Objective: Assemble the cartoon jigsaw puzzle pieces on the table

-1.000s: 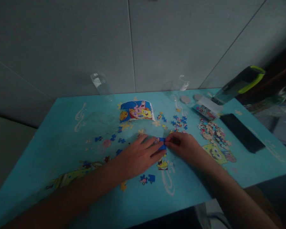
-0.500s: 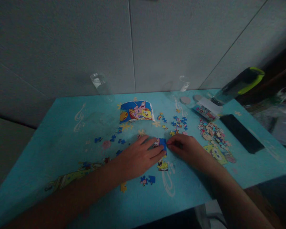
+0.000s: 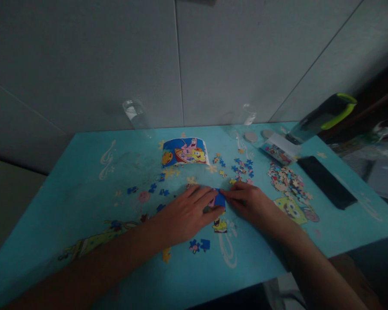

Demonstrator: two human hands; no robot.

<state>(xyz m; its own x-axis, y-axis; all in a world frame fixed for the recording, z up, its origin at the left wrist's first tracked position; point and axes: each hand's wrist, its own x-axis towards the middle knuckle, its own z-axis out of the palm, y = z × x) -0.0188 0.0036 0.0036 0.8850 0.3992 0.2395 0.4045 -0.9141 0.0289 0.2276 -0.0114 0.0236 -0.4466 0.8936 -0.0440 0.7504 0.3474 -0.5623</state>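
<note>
My left hand (image 3: 186,213) lies flat on the turquoise table (image 3: 84,181), fingers stretched over a small joined patch of blue puzzle pieces (image 3: 219,199). My right hand (image 3: 250,202) rests beside it, fingertips pressed against the right edge of that blue patch. A yellow joined bit (image 3: 220,224) sits just below the patch. Two loose pieces (image 3: 199,245) lie nearer me. The printed reference picture (image 3: 185,151) stands curled behind the hands.
Loose blue pieces (image 3: 243,167) and a heap of mixed pieces (image 3: 287,181) lie right of centre. A black phone (image 3: 326,181), a puzzle box (image 3: 278,150), a dark bottle with green lid (image 3: 323,118), two clear cups (image 3: 136,114) stand along the back.
Both hands stayed around the blue patch; the right hand's fingertips shifted slightly left and pressed closer to it. The view drifted a little.
</note>
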